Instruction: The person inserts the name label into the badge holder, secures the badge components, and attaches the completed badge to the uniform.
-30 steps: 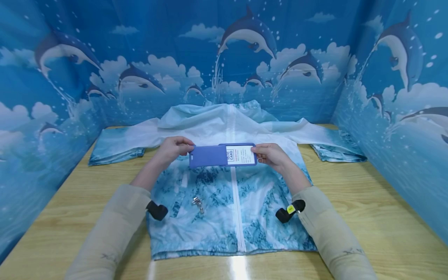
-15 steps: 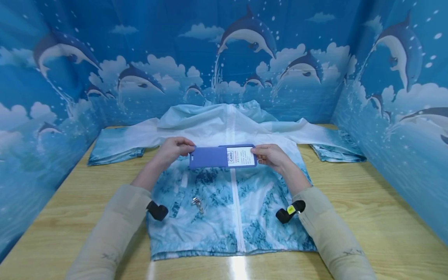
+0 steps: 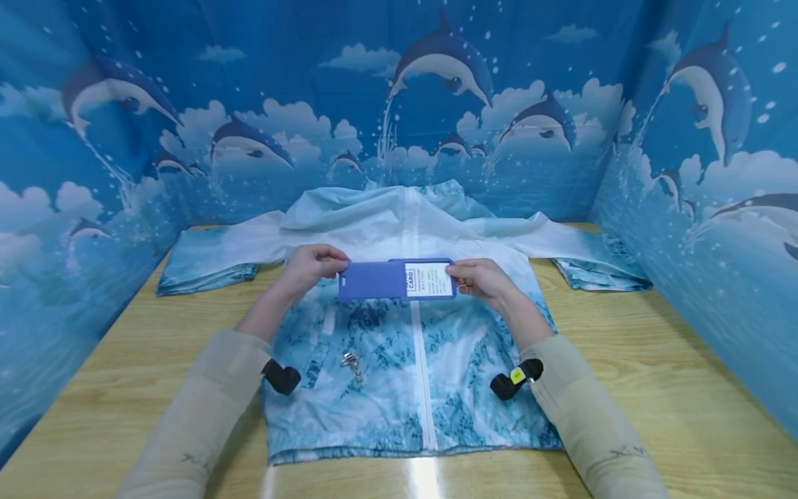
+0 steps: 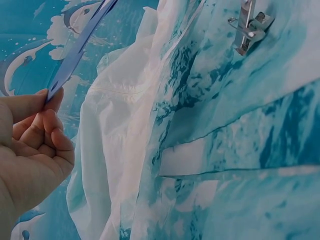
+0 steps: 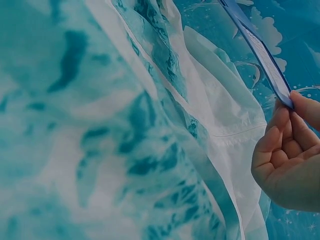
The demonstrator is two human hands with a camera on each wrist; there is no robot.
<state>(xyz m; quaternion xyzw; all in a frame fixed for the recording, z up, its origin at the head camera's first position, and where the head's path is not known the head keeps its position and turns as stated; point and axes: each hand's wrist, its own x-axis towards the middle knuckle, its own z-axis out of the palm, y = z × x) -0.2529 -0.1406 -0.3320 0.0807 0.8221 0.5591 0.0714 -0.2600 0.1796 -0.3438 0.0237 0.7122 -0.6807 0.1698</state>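
A purple card holder (image 3: 373,280) is held level above a jacket, its cover slid partway to the left. In its right part a white printed card (image 3: 430,279) shows, with the word CARD on it. My left hand (image 3: 312,269) pinches the holder's left end between thumb and fingers; the left wrist view shows that end edge-on. With thumb and index finger, my right hand (image 3: 483,279) pinches the right end. Beneath lies the blue and white zip jacket (image 3: 374,416), spread flat with both sleeves out. On its front, left of the zip, rests a small metal clip (image 3: 352,365).
The jacket covers the middle of a wooden table (image 3: 623,367). Its folded cuffs reach out left and right. A curtain (image 3: 399,90) printed with dolphins closes off the back and both sides.
The holder has sunk very slightly in the head view, with both hands keeping their pinch. The card shows about as before; the jacket and clip have stayed put.
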